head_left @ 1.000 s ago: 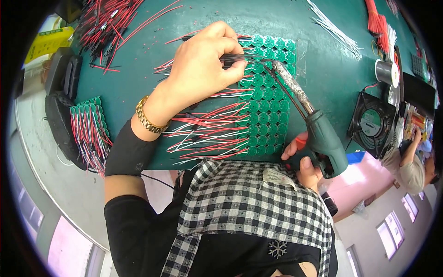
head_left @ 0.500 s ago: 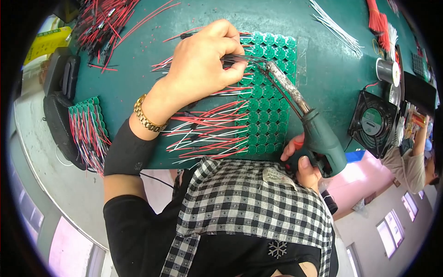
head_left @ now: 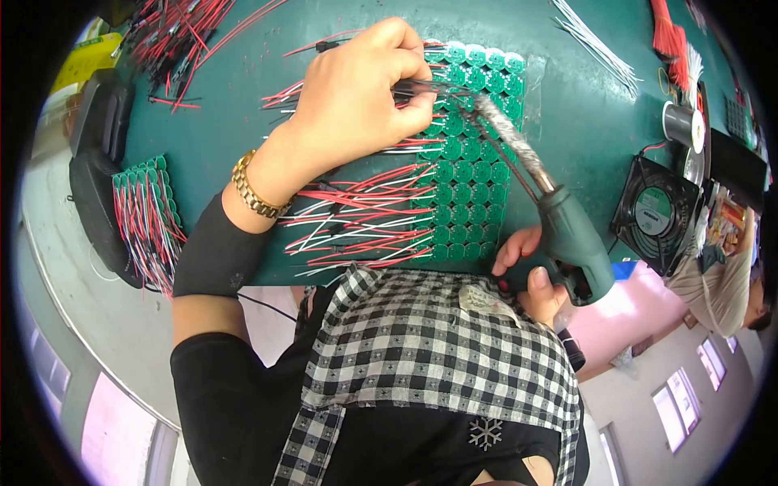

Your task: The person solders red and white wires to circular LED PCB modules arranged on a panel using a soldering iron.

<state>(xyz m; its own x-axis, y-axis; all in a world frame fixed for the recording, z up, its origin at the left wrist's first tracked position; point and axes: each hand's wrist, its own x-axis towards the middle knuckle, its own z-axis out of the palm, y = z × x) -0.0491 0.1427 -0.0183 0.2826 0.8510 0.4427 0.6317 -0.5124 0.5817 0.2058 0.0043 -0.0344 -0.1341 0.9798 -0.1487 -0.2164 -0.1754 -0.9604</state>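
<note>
A sheet of small round green circuit boards [head_left: 466, 174] lies on the green mat, with red, white and black wires [head_left: 348, 223] fanning out to its left. My left hand [head_left: 356, 105] rests on the upper rows and pinches thin wires against a board. My right hand [head_left: 527, 271] grips the green handle of a soldering iron [head_left: 567, 239]; its grey, crusted tip [head_left: 494, 121] reaches up to the spot beside my left fingertips. A gold bracelet [head_left: 253, 194] circles my left wrist.
A second wired board panel [head_left: 146, 215] lies at the left by black trays [head_left: 93, 162]. Loose red and black wires [head_left: 178, 32] pile at the top left, white wires [head_left: 596, 44] at the top right. A small black fan [head_left: 655, 212] and a solder spool [head_left: 685, 125] stand at the right. Another person [head_left: 729, 279] sits beyond.
My left hand and the iron's tip have barely shifted along the upper rows; the grip on both is unchanged.
</note>
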